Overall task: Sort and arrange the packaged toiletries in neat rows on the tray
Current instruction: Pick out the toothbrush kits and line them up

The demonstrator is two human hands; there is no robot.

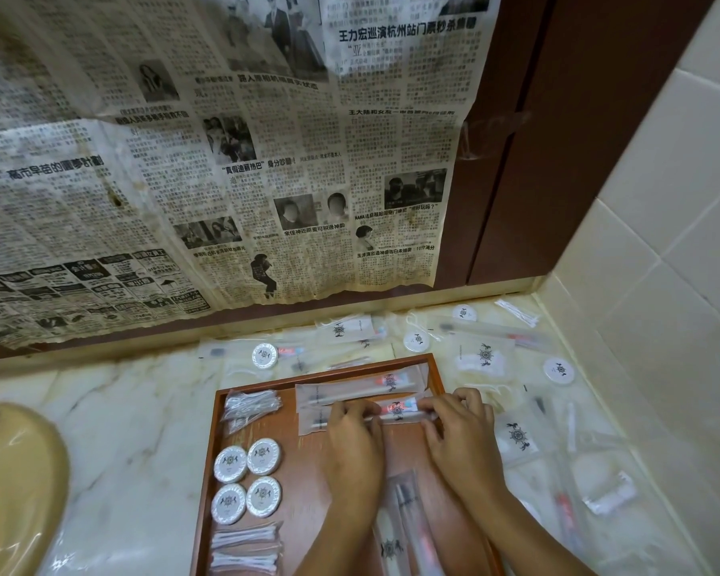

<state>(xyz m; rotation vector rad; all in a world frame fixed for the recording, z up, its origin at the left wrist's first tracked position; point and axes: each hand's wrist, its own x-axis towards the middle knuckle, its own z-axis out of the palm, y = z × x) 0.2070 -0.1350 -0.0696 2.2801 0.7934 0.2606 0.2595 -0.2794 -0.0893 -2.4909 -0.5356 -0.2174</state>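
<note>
A wooden tray lies on the marble counter. Both hands hold one toothbrush packet on the tray: my left hand grips its left part, my right hand pinches its right end. A second toothbrush packet lies just behind it. On the tray's left side sit clear floss packets, several round white soap discs and cotton-swab packets. Another toothbrush packet lies between my forearms.
Loose packets and round discs are scattered on the counter behind and right of the tray. A beige sink is at the left. Newspaper covers the back wall; white tiles rise at the right.
</note>
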